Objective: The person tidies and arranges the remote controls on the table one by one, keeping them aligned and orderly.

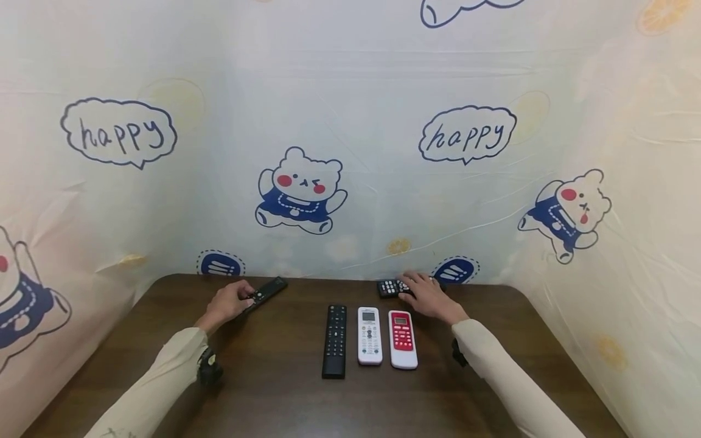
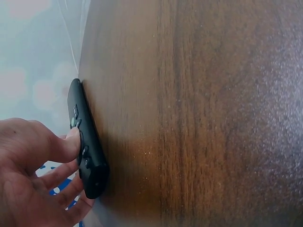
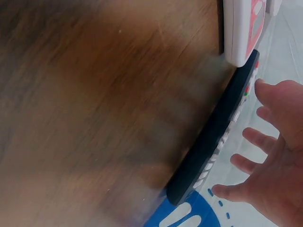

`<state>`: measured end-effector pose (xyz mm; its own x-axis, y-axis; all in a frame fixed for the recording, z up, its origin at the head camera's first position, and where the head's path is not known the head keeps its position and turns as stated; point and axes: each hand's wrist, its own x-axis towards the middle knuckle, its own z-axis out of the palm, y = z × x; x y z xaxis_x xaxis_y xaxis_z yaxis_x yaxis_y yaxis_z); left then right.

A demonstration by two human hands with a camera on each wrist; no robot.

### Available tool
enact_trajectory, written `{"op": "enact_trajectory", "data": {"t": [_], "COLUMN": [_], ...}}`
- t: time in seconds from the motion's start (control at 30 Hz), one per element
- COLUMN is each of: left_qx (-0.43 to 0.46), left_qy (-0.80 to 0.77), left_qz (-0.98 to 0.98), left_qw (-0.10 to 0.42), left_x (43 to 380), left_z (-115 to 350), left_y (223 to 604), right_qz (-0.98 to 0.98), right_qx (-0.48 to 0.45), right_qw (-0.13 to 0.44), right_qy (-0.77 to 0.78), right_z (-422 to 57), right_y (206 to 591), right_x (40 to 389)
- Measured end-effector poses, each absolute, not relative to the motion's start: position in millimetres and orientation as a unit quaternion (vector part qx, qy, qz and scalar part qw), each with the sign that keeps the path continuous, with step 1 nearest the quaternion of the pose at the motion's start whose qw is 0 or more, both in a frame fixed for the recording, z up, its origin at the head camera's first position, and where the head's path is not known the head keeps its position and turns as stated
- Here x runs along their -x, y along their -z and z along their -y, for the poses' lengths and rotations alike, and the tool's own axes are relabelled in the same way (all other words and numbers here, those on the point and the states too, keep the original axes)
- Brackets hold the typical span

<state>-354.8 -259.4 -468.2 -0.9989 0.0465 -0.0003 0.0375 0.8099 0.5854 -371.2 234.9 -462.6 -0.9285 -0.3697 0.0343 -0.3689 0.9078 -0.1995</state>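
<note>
At the back left of the table, my left hand (image 1: 226, 304) pinches a slim black remote control (image 1: 271, 288), which lies at a slant. In the left wrist view the thumb presses on the button face of this remote (image 2: 90, 146), with the other fingers along its far side. My right hand (image 1: 429, 297) is over a black remote with white buttons (image 1: 387, 289) lying crosswise at the table's back edge. The right wrist view shows its fingers spread along the button side of this remote (image 3: 215, 130), and part of it is hidden by the hand in the head view.
Between the hands stand three remotes in a row: a long black one (image 1: 334, 342), a white one (image 1: 369, 336) and a red-and-white one (image 1: 403, 339). They lie on a brown wooden table (image 1: 274, 389). A printed curtain (image 1: 378, 201) hangs right behind the table's back edge and sides.
</note>
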Motion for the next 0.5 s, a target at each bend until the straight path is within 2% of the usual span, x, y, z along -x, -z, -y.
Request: {"op": "enact_trajectory", "data": {"t": [0.5], "left_qx": [-0.022], "left_qy": [-0.314], "left_qz": [-0.949], "left_qw": [0.014], "left_x": [355.7], "left_z": [261.0], "left_y": [467.3], "right_qz": [-0.981], "right_qx": [0.18], "right_qw": [0.017], "right_qy": [0.064], "right_z": [-233.4], "right_y": [466.8], "right_x": [371.6]}}
